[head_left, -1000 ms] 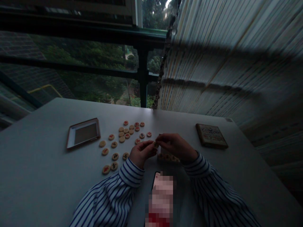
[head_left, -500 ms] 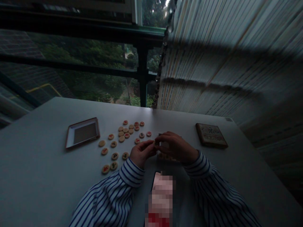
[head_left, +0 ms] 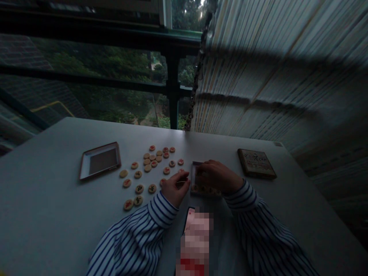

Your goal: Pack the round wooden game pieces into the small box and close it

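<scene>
On the white table lie many round wooden pieces with red or dark characters, some showing a plain face, such as a dark-marked piece. My left hand is just right of them, thumb and fingers apart with nothing seen between them. My right hand reaches over a shallow box that has a row of pieces along its near side. The fingertips of that hand are down inside the box, dark and partly hidden, so what they hold cannot be made out.
An open tray or lid stands at the left, and a flat printed box at the right. A phone, partly blurred out, lies near the front between my sleeves. Behind the table are a window and a striped curtain.
My hands were together at a small piece and have parted. The right has moved over the box, which shows more now; the left has opened and dropped slightly.
</scene>
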A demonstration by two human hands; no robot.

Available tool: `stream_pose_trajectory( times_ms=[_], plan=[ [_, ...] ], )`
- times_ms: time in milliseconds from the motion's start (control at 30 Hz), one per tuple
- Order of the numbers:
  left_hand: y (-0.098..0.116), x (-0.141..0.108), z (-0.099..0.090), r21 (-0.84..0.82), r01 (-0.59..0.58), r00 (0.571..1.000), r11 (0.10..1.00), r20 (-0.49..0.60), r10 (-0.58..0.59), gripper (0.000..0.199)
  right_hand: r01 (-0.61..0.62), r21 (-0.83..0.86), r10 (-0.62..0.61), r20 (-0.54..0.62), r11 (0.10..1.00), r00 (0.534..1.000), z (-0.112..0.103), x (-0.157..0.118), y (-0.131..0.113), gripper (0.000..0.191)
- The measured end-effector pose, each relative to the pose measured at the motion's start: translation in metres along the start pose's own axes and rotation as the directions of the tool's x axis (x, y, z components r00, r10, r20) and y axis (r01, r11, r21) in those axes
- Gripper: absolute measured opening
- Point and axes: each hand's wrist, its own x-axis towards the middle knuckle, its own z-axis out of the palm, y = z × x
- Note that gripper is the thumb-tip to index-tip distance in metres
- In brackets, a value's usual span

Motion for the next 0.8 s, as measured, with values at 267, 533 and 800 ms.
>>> stream_pose_trajectory(
  times_ms=[267, 533, 800],
  plan=[
    [-0.015, 0.000, 0.000, 0.185, -0.156, 0.981, 0.970, 0.142, 0.131, 0.033, -0.004, -0.113, 0.012, 0.070, 0.994, 0.997, 0.012, 0.006, 0.001, 0.022],
    [-0.016, 0.000, 0.000, 0.214, -0.189, 0.974, 0.958, 0.163, 0.156, 0.034, -0.026, -0.198, 0.044, 0.090, 0.980, 0.995, 0.016, 0.008, 0.001, 0.025],
    [-0.021, 0.001, -0.002, 0.206, -0.208, 0.966, 0.956, 0.197, 0.168, 0.037, -0.007, -0.168, 0.023, 0.095, 0.986, 0.995, 0.015, 0.008, 0.001, 0.027]
  ],
)
